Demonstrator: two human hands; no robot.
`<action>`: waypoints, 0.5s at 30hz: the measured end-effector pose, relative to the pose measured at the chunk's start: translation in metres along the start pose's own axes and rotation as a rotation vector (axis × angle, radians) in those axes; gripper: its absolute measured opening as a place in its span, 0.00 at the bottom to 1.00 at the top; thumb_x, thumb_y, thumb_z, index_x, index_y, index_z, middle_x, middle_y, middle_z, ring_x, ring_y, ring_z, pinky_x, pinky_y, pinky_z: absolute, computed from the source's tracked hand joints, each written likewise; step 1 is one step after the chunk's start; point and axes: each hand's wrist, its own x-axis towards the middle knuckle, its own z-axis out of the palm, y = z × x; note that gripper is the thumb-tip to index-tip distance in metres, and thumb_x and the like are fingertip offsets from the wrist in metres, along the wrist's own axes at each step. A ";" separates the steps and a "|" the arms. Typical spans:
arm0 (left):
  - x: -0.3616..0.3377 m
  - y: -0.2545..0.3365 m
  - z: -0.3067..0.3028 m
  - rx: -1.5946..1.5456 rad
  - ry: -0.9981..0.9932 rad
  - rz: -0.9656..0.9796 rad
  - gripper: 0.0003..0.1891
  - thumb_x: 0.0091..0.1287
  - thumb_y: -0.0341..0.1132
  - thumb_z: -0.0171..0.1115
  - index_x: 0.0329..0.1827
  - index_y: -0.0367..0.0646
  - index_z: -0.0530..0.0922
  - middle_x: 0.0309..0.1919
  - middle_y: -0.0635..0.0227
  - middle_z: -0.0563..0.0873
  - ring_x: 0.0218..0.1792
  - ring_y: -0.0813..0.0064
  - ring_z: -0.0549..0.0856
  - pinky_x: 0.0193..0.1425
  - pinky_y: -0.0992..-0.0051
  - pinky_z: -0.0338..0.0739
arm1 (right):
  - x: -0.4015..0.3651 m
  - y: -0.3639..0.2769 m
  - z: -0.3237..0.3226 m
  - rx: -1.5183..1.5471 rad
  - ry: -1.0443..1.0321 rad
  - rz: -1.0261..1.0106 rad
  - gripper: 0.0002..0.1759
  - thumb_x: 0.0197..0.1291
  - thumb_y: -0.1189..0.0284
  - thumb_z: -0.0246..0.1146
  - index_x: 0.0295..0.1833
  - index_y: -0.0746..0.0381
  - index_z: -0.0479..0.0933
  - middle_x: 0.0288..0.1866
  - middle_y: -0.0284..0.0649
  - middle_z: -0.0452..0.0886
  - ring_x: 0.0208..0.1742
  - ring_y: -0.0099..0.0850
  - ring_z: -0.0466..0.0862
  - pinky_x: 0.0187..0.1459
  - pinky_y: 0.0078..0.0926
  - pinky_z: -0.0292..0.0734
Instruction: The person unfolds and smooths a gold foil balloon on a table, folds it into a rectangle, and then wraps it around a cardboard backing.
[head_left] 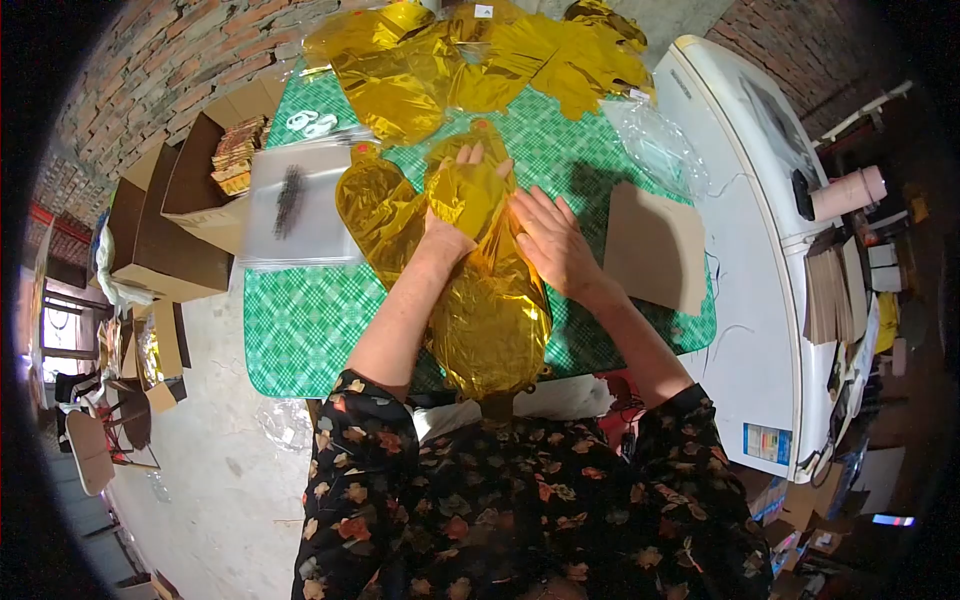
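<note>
A flat gold foil balloon (488,320) lies lengthwise toward me on the green checked tablecloth (300,330), its near end at the table's front edge. My left hand (452,236) rests on its upper part, with a fold of gold foil across the palm. Stretched fingertips show beyond that fold; the rest of those fingers is hidden. Flat on the foil's right edge, my right hand (556,245) has its fingers extended and slightly apart. Another gold foil piece (375,205) with a red dot lies beside my left forearm.
More gold foil balloons (400,75) cover the table's far end. A stack of clear plastic bags (305,205) lies left, brown cardboard (655,245) right. Open cardboard boxes (165,235) stand left of the table; a white refrigerator (745,330) lines its right side.
</note>
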 end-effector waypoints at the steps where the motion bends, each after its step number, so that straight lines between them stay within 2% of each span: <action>1: 0.002 -0.001 0.004 0.017 0.005 0.001 0.41 0.70 0.55 0.61 0.86 0.59 0.61 0.82 0.46 0.64 0.83 0.46 0.61 0.86 0.46 0.52 | 0.000 0.000 0.000 -0.006 -0.004 -0.004 0.31 0.76 0.70 0.56 0.81 0.66 0.66 0.85 0.50 0.65 0.87 0.48 0.58 0.85 0.52 0.46; 5: 0.002 0.002 0.003 0.007 0.026 -0.018 0.40 0.71 0.53 0.59 0.86 0.57 0.60 0.82 0.44 0.65 0.84 0.46 0.60 0.86 0.48 0.51 | -0.001 0.002 0.002 -0.023 -0.016 -0.007 0.30 0.75 0.70 0.57 0.80 0.67 0.67 0.85 0.49 0.65 0.87 0.48 0.58 0.85 0.52 0.45; 8: 0.002 0.005 -0.005 -0.004 0.011 -0.030 0.33 0.76 0.49 0.55 0.84 0.53 0.64 0.81 0.45 0.66 0.83 0.47 0.63 0.86 0.48 0.52 | -0.001 0.003 0.005 -0.030 -0.013 -0.002 0.30 0.75 0.70 0.56 0.80 0.67 0.68 0.85 0.49 0.65 0.87 0.48 0.58 0.85 0.53 0.45; 12: 0.003 0.003 0.004 0.031 -0.014 -0.038 0.41 0.72 0.54 0.58 0.87 0.51 0.58 0.82 0.46 0.63 0.84 0.47 0.60 0.86 0.48 0.51 | -0.001 0.002 0.005 -0.054 -0.006 -0.009 0.30 0.75 0.70 0.56 0.79 0.66 0.68 0.84 0.49 0.66 0.87 0.49 0.58 0.85 0.54 0.45; 15: 0.001 0.002 0.004 0.004 0.024 -0.038 0.42 0.72 0.55 0.58 0.86 0.50 0.58 0.83 0.47 0.63 0.84 0.48 0.60 0.86 0.48 0.52 | 0.004 -0.002 0.001 -0.012 0.071 -0.034 0.25 0.70 0.72 0.63 0.71 0.69 0.75 0.76 0.51 0.75 0.81 0.52 0.67 0.80 0.57 0.54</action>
